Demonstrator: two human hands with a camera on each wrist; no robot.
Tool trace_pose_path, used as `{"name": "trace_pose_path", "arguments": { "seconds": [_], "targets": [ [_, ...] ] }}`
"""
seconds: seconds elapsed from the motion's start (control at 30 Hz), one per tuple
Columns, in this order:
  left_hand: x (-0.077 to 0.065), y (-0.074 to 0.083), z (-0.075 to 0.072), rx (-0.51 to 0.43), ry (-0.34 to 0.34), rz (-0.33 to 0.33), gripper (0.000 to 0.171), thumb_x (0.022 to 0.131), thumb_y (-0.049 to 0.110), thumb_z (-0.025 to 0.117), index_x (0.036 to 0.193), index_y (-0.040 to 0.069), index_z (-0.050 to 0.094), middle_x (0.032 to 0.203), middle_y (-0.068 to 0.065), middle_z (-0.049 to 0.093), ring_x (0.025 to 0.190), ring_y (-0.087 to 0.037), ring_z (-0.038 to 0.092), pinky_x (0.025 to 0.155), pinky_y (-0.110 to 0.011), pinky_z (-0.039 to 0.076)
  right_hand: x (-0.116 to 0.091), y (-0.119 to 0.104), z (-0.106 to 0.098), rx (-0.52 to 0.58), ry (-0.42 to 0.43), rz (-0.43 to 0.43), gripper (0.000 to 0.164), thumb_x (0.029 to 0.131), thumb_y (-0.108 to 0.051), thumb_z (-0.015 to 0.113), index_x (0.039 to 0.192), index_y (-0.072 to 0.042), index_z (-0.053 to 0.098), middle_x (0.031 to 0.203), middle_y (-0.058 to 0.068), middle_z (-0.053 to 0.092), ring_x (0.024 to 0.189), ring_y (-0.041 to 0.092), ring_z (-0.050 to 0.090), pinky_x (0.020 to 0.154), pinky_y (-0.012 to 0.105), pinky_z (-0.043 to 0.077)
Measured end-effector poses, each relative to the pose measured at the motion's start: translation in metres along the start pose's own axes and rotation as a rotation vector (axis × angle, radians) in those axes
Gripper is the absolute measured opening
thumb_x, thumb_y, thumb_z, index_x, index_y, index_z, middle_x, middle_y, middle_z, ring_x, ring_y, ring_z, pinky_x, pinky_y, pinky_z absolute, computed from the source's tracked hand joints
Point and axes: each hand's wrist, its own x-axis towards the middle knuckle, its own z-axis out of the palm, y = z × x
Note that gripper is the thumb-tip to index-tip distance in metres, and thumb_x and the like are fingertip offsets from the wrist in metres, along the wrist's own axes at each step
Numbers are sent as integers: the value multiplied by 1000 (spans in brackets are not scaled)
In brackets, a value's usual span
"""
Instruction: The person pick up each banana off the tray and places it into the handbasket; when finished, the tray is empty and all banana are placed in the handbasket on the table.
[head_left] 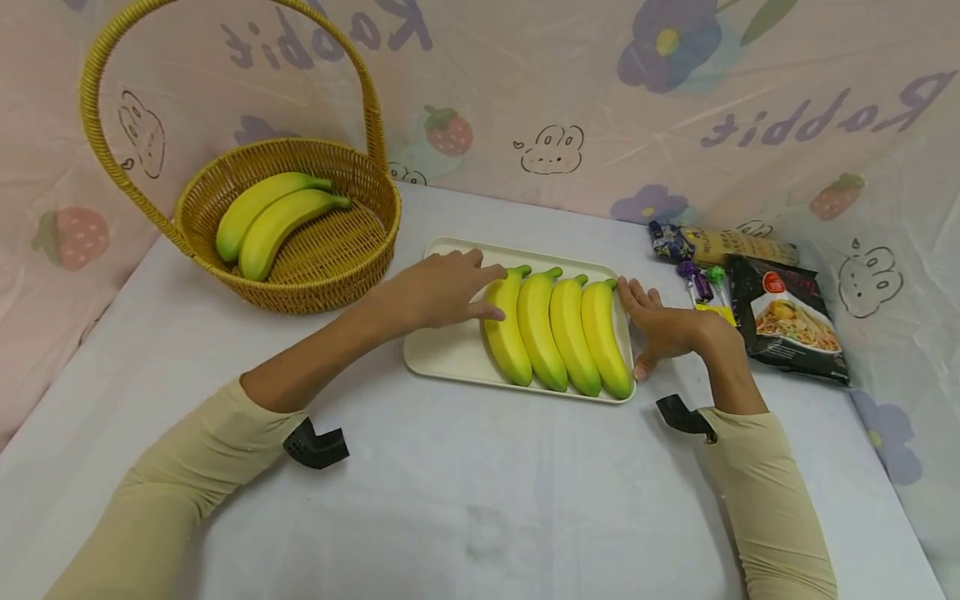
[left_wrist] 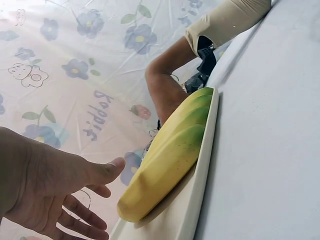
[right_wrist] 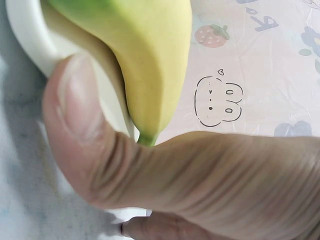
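Observation:
Several yellow bananas with green tips (head_left: 534, 333) lie side by side on the right part of a cream rectangular tray (head_left: 442, 354). My left hand (head_left: 442, 292) hovers over the tray's left part, fingers spread and relaxed, beside the leftmost banana (left_wrist: 162, 172). In the left wrist view a gap shows between its thumb and that banana. At the tray's right end is my right hand (head_left: 663, 331), its fingers extended along the outside near the rightmost banana (head_left: 604, 342). The right thumb (right_wrist: 75, 110) touches the tray's rim in the right wrist view.
A wicker basket (head_left: 322, 296) with a tall handle stands at the back left, holding two bananas (head_left: 281, 225). Back right are a black noodle packet (head_left: 791, 321), wrapped lollipops (head_left: 701, 283) and a long yellow package (head_left: 727, 246). A printed curtain (head_left: 495, 67) hangs behind the table.

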Motion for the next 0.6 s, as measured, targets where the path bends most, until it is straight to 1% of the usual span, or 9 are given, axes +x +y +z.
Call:
{"name": "trace_pose_path", "arguments": {
  "seconds": [0.23, 0.37, 0.47, 0.6],
  "targets": [
    [4, 4, 9, 19, -52, 17, 67, 102, 58, 56, 159, 25, 44, 143, -18, 58, 127, -36, 61, 110, -54, 50, 0, 0, 0, 0, -2, 2, 154, 68, -36, 93, 162, -5, -26, 170, 27, -26, 156, 56, -15, 121, 77, 3],
    [5, 6, 12, 6, -77, 26, 60, 105, 55, 52, 159, 32, 45, 140, -17, 59, 120, -35, 62, 109, -54, 51, 1, 1, 0, -3, -1, 5, 155, 68, -36, 93, 162, -5, -26, 170, 26, -26, 156, 56, -14, 121, 77, 3],
    [4, 6, 14, -1, -67, 33, 53, 107, 52, 50, 157, 34, 47, 135, -16, 61, 115, -33, 63, 105, -53, 53, 1, 1, -1, -6, 0, 5, 154, 68, -35, 93, 162, -5, -26, 170, 27, -26, 156, 56, -14, 121, 77, 3],
    [3, 3, 14, 1, -23, 47, 48, 108, 48, 49, 154, 34, 52, 130, -15, 64, 110, -33, 65, 98, -51, 55, 0, 0, -1, -8, -2, 1, 154, 69, -36, 93, 162, -4, -26, 169, 27, -25, 156, 56, -14, 122, 77, 3]
  ]
}}
